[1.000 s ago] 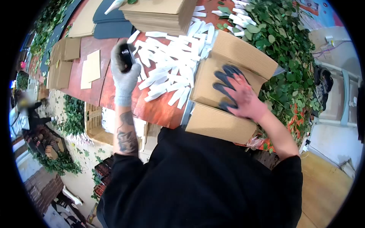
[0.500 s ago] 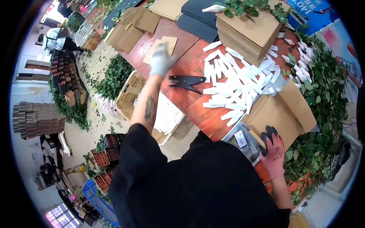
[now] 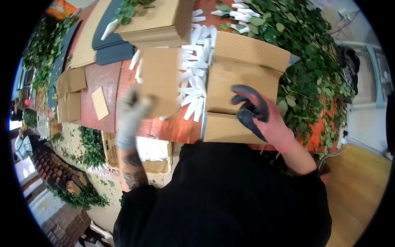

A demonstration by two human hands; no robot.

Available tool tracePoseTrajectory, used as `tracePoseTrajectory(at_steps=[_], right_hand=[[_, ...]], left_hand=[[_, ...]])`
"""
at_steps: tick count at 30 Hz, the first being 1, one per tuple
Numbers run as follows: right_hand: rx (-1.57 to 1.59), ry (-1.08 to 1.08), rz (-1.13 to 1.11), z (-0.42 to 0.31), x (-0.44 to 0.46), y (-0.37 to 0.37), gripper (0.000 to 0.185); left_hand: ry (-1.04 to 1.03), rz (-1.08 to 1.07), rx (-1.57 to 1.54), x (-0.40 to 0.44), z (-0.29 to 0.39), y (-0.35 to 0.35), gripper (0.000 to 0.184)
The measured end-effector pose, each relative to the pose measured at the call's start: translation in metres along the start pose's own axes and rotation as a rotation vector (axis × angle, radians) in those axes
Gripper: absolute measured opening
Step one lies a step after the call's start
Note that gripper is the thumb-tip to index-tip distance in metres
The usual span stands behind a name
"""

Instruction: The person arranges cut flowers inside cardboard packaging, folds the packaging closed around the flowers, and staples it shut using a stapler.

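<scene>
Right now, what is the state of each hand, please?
Left hand: closed on a card, though blurred.
Right hand: partly open, fingers curled, nothing visibly held.

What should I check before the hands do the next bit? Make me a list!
1. Left hand has the flat card: ok, though blurred.
2. Card lying on the corrugated sheet: not ok, it's over the white pieces.
3. Sheet unfolded: ok, it's spread wide.
4. Right hand free: cannot tell, its palm is hidden.
5. Leafy pile off the sheet's middle: ok, it's beside it.
</scene>
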State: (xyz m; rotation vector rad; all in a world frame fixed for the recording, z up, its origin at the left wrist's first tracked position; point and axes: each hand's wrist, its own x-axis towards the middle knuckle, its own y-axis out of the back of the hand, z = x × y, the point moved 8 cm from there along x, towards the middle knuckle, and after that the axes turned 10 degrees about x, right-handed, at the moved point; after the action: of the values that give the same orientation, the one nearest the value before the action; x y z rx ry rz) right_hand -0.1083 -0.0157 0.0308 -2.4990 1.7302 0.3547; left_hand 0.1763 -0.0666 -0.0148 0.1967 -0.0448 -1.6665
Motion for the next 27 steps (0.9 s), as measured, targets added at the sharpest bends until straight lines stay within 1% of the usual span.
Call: tracePoseTrajectory(at_steps=[1, 3, 5, 6, 7, 9, 10, 11, 12, 13, 14, 15, 16, 17, 19, 20, 22, 23, 25, 26, 27], right_hand=[[0.151, -0.041, -0.013, 0.008, 0.006, -0.005, 0.045], [0.387, -0.351, 0.11, 0.036, 0.006, -0.007, 0.031], [0.425, -0.326, 0.168, 0.024, 0.005, 0.015, 0.023], [0.406, -0.384, 0.21, 0.043, 0.007, 0.035, 0.024], [0.447, -0.441, 0.141, 0.046, 0.01, 0.045, 0.025], [0.437, -0.469, 0.133, 0.076, 0.011, 0.066, 0.022], [0.34, -0.499, 0.17, 0.088, 0.013, 0.071, 0.023], [0.242, -0.529, 0.204, 0.098, 0.016, 0.072, 0.024], [0.112, -0.511, 0.271, 0.104, 0.021, 0.073, 0.028], [0.113, -0.512, 0.273, 0.1, 0.025, 0.068, 0.028], [-0.08, -0.547, 0.231, 0.093, 0.028, 0.065, 0.029], [-0.273, -0.58, 0.187, 0.09, 0.028, 0.064, 0.03], [-0.586, -0.386, 0.05, 0.091, 0.035, 0.06, 0.03], [-0.582, -0.389, 0.055, 0.092, 0.034, 0.061, 0.03], [-0.506, -0.465, 0.145, 0.087, 0.028, 0.062, 0.033], [-0.506, -0.467, 0.145, 0.085, 0.026, 0.062, 0.033], [-0.374, -0.56, 0.181, 0.09, 0.022, 0.062, 0.034], [-0.372, -0.558, 0.178, 0.093, 0.023, 0.062, 0.034], [-0.707, -0.409, 0.183, 0.091, 0.026, 0.066, 0.038], [-0.706, -0.41, 0.18, 0.099, 0.024, 0.064, 0.038], [-0.85, -0.272, 0.191, 0.094, 0.025, 0.06, 0.037]], left_hand=[[0.022, -0.201, 0.116, -0.01, 0.01, -0.045, 0.032], [0.031, -0.353, -0.097, -0.021, 0.016, -0.116, 0.036], [-0.055, -0.468, 0.091, -0.023, 0.023, -0.138, 0.041], [-0.02, -0.406, 0.341, -0.023, 0.016, -0.126, 0.045], [-0.014, -0.418, 0.342, -0.022, 0.016, -0.121, 0.045], [-0.586, -0.273, 0.763, -0.024, 0.061, -0.119, 0.057], [-0.638, -0.348, 0.837, -0.03, 0.067, -0.131, 0.061], [-0.638, -0.357, 0.833, -0.032, 0.067, -0.141, 0.061], [-0.694, -0.433, 0.891, -0.037, 0.064, -0.157, 0.061], [-0.748, -0.506, 0.949, -0.042, 0.06, -0.172, 0.061], [-0.678, -0.578, 1.023, -0.04, 0.045, -0.183, 0.06], [-0.677, -0.581, 1.022, -0.041, 0.038, -0.188, 0.06], [-0.657, -0.548, 1.048, -0.039, 0.032, -0.191, 0.059], [-0.64, -0.514, 1.072, -0.035, 0.029, -0.193, 0.058], [-0.622, -0.552, 1.106, -0.032, 0.025, -0.197, 0.058], [-0.601, -0.579, 1.144, -0.031, 0.021, -0.199, 0.057], [-0.603, -0.583, 1.131, -0.031, 0.019, -0.2, 0.057], [-0.607, -0.588, 1.118, -0.03, 0.018, -0.201, 0.056], [-0.616, -0.586, 1.119, -0.03, 0.018, -0.2, 0.056], [-0.628, -0.582, 1.116, -0.031, 0.019, -0.201, 0.055], [-0.625, -0.584, 1.116, -0.031, 0.018, -0.201, 0.055]])
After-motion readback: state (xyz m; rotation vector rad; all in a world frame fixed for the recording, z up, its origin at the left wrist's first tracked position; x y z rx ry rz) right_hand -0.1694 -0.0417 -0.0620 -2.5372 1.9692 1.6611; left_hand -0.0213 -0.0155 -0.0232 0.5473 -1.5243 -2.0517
